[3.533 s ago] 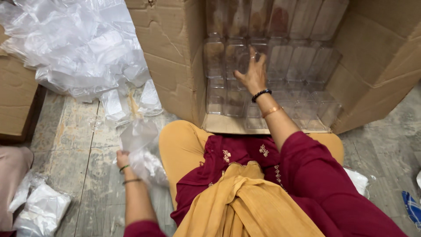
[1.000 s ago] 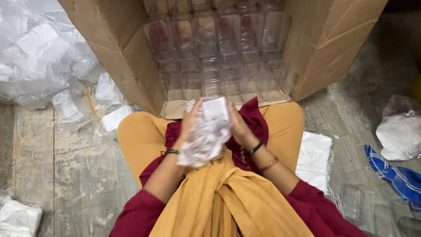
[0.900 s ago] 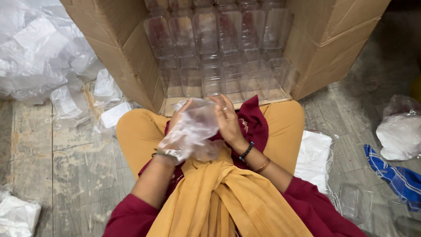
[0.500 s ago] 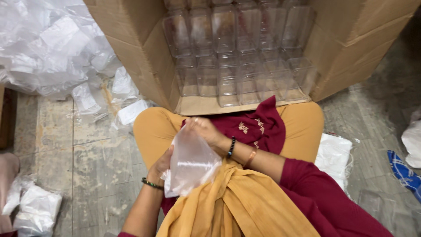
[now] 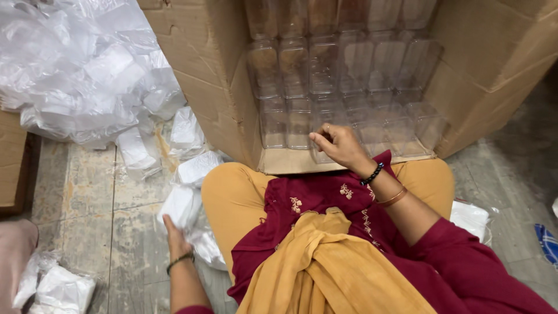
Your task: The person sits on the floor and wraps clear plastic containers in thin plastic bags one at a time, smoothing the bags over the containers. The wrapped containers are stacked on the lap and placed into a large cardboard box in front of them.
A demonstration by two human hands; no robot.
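My right hand (image 5: 339,146) reaches into the mouth of a big cardboard box (image 5: 200,75) lying on its side in front of my knees. Its fingers curl on a clear plastic container (image 5: 323,154) at the front of the bottom row. Several more clear containers (image 5: 343,64) are stacked in rows inside the box. My left hand (image 5: 174,232) is down on the floor by my left knee, fingers spread, touching a white plastic-wrapped packet (image 5: 185,204).
A heap of crumpled clear plastic bags (image 5: 81,75) lies at the upper left, with more wrapped packets (image 5: 196,167) along the box's side and one (image 5: 58,288) at the lower left. Another white packet (image 5: 472,218) sits by my right knee. A second carton's edge (image 5: 11,163) is far left.
Both hands were at my lap pulling a plastic bag off a container. Now the right hand has gone forward into the box and the left has dropped to the floor packets.
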